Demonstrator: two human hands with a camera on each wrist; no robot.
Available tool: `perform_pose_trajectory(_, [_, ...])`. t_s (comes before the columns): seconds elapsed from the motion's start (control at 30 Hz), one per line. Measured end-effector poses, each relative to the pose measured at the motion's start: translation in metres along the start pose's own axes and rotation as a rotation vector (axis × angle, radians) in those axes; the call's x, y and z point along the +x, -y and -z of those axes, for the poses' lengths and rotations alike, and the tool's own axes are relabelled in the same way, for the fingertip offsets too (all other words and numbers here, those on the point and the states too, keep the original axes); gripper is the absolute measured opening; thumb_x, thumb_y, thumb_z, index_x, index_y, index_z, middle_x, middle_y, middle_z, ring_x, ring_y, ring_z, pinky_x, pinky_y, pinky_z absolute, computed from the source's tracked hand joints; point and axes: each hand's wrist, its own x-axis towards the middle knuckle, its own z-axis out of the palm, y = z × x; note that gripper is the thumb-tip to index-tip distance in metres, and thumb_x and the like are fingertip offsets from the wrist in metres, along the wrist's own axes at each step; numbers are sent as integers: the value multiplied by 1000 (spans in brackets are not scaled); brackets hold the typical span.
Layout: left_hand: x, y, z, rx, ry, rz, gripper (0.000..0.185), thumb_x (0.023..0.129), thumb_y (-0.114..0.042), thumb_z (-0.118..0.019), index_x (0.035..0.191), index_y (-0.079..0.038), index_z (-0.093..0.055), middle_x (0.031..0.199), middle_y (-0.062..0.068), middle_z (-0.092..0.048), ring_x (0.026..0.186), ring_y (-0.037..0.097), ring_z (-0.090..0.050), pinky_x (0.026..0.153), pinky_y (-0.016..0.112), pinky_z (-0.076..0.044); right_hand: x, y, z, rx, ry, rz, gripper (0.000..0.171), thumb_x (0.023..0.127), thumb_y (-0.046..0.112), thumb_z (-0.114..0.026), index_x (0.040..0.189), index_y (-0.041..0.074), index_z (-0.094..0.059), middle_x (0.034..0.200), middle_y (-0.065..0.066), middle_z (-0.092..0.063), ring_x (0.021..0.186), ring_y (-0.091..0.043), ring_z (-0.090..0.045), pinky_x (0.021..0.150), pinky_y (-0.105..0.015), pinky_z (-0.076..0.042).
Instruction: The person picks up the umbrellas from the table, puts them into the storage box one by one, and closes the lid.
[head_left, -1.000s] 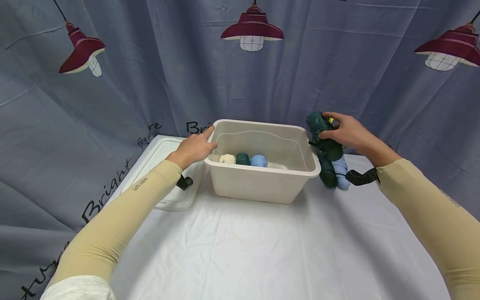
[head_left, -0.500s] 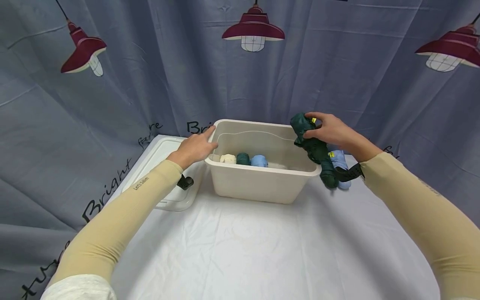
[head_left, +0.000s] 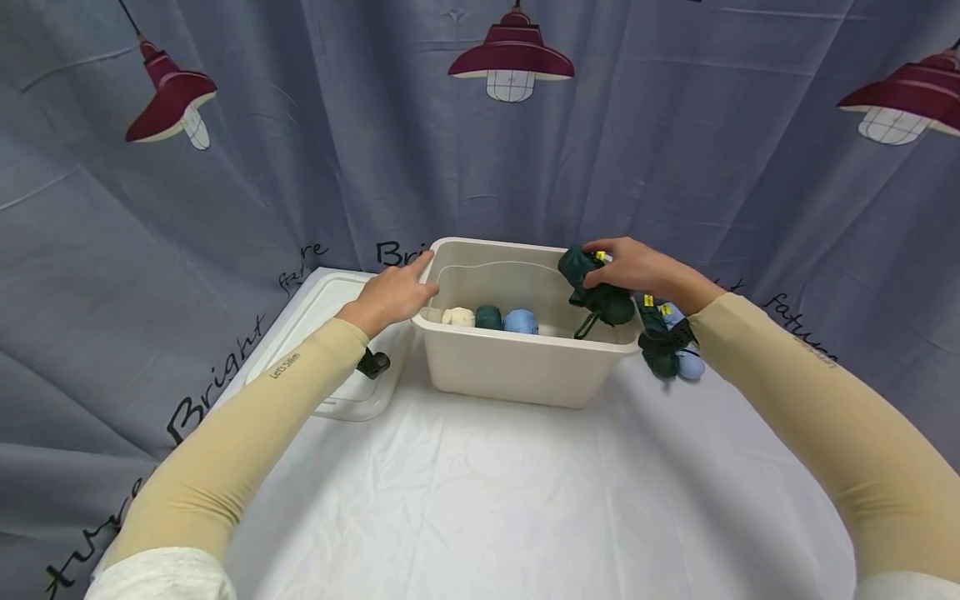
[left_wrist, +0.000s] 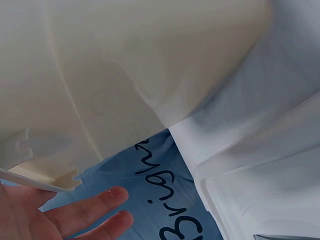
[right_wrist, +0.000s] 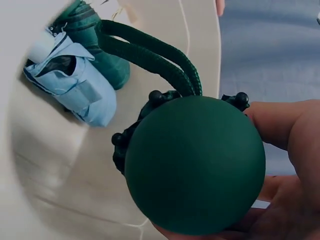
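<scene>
My right hand (head_left: pixel 641 271) grips a folded dark green umbrella (head_left: pixel 577 268) over the right end of a cream plastic storage bin (head_left: pixel 517 367). Its round handle end (right_wrist: pixel 195 165) faces the right wrist camera, with a wrist strap (right_wrist: pixel 145 50) looping from it. At the bin's left rim lies my left hand (head_left: pixel 393 296), thumb on the inner side; its outer fingers (left_wrist: pixel 95 205) extend fairly straight below the rim in the left wrist view. Inside the bin are a cream umbrella (head_left: pixel 458 317), a green umbrella (head_left: pixel 489 317) and a light blue umbrella (head_left: pixel 521 322).
A green folded umbrella (head_left: pixel 662 363) and a blue one (head_left: pixel 691 365) lie right of the bin, partly behind my wrist. The bin's lid (head_left: pixel 326 302) lies on the left of the white-covered table (head_left: pixel 510 500). A grey-blue curtain (head_left: pixel 337 150) hangs behind.
My right hand has carried the green umbrella left from the pile beside the bin to over the bin's right end, lowering it a little. My left hand has stayed at the rim.
</scene>
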Motion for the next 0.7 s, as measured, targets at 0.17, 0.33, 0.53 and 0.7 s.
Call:
perform_pose_trajectory(0.17, [1,1,0,2,-7,1,74,100,-44,-43,164,-25,-11,146,19,-54,94,30,-63,86,48,-50,11,4,-1,-24,58,-19,73,97,27,-62,160,10,-29,158,-28,-30,123,-36,-56,91,-47,-54])
perform_pose_trajectory(0.33, [2,1,-1,-4,3,3,74,100,-44,-43,164,-26,-11,143,19,-56,90,29,-63,83,46,-50,20,7,-7,-32,122,-26,72,95,24,-63,158,8,-32,151,-27,-40,104,-25,-64,77,-35,-57])
perform_pose_trajectory(0.53, [3,2,1,8,-7,-5,74,100,-44,-44,164,-26,-12,151,17,-50,102,31,-65,87,49,-51,33,11,-12,-53,198,-50,73,94,24,-62,158,5,-31,148,-27,-41,96,-21,-66,75,-34,-59])
perform_pose_trajectory(0.7, [4,3,0,10,-4,3,74,100,-45,-43,164,-26,-12,154,15,-47,113,32,-63,92,52,-50,43,14,-15,-86,264,-82,77,94,26,-61,159,5,-26,154,-28,-32,111,-29,-61,84,-40,-58])
